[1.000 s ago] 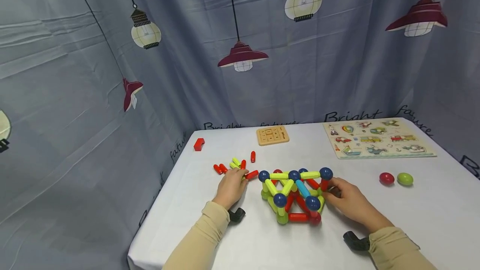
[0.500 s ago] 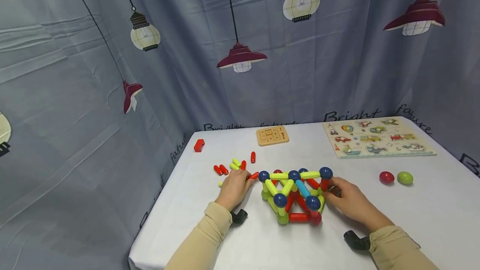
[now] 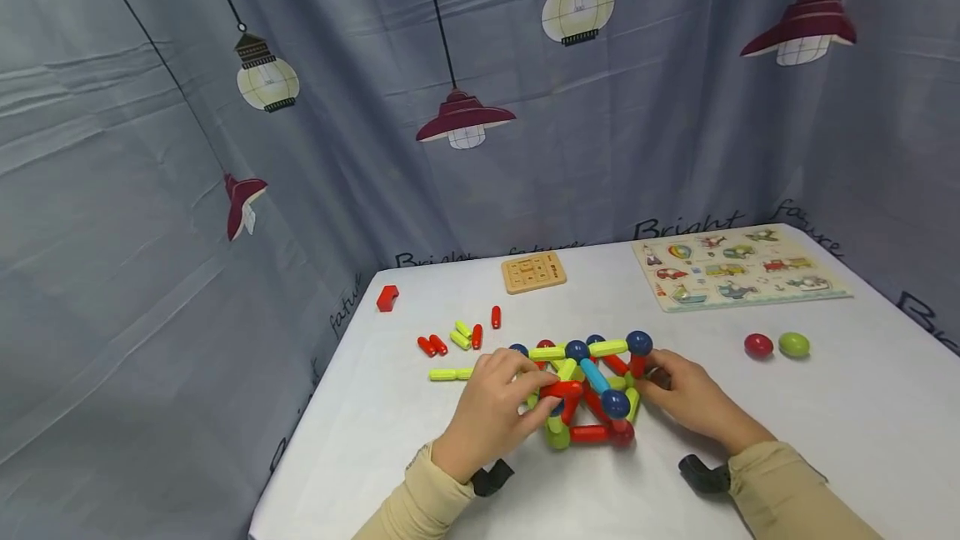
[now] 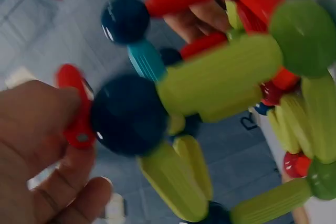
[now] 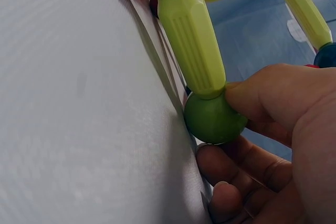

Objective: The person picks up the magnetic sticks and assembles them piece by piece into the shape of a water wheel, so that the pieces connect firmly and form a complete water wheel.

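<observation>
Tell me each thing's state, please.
Ball-and-rod structure: joined, standing.
Left hand: pinching red rod.
Right hand: gripping green corner ball.
Loose rods: lying down.
Red ball on right: loose.
Green ball on right: loose.
Picture puzzle board: lying flat.
Small wooden board: lying flat.
Red block: loose.

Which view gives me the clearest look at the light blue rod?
Head view: the light blue rod shows full length, between two navy balls. Left wrist: only a stretch, partly blocked from sight. Right wrist: not visible.
</observation>
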`<state>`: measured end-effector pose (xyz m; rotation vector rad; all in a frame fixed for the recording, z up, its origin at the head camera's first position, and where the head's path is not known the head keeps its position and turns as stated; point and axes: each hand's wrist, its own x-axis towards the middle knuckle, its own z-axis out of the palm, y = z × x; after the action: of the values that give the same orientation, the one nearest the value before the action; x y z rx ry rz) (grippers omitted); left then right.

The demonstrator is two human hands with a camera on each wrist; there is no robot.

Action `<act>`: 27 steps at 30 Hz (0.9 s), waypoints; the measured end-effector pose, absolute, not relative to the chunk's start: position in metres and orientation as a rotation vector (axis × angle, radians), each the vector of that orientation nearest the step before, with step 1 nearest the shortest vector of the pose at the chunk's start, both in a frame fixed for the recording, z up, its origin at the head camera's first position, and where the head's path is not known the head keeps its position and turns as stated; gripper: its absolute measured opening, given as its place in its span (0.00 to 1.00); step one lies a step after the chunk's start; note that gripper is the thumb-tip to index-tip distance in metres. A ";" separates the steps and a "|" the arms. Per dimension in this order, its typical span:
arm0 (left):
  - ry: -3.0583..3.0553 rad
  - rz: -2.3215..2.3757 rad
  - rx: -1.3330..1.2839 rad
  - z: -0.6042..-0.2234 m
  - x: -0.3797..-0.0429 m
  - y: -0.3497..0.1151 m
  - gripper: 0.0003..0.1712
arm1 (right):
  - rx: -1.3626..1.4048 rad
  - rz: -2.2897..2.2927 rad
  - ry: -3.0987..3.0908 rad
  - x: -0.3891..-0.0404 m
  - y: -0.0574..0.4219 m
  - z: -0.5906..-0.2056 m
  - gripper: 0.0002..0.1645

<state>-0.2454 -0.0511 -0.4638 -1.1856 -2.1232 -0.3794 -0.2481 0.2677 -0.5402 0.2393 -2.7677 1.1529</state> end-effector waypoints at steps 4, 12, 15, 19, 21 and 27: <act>-2.143 -0.184 -1.201 -0.454 -0.229 -0.036 0.13 | 0.250 1.143 -2.758 -0.250 0.268 -0.537 0.20; -2.152 -0.063 -1.236 -0.453 -0.221 -0.020 0.13 | 0.242 1.179 -2.768 -0.250 0.266 -0.538 0.23; -2.169 -0.091 -1.243 -0.456 -0.220 -0.020 0.14 | 0.239 1.186 -2.773 -0.250 0.265 -0.539 0.23; -2.171 -0.107 -1.258 -0.461 -0.221 -0.020 0.17 | 0.238 1.177 -2.773 -0.250 0.266 -0.539 0.22; -2.180 -0.112 -1.257 -0.463 -0.221 -0.021 0.18 | 0.239 1.177 -2.768 -0.250 0.266 -0.539 0.22; -2.212 -0.166 -1.230 -0.470 -0.223 -0.021 0.17 | 0.231 1.177 -2.771 -0.250 0.265 -0.540 0.20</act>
<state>-0.2231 -0.0214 -0.4697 -1.2298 -2.2121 -0.1662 -0.2497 0.2652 -0.5399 0.2309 -2.7712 1.1769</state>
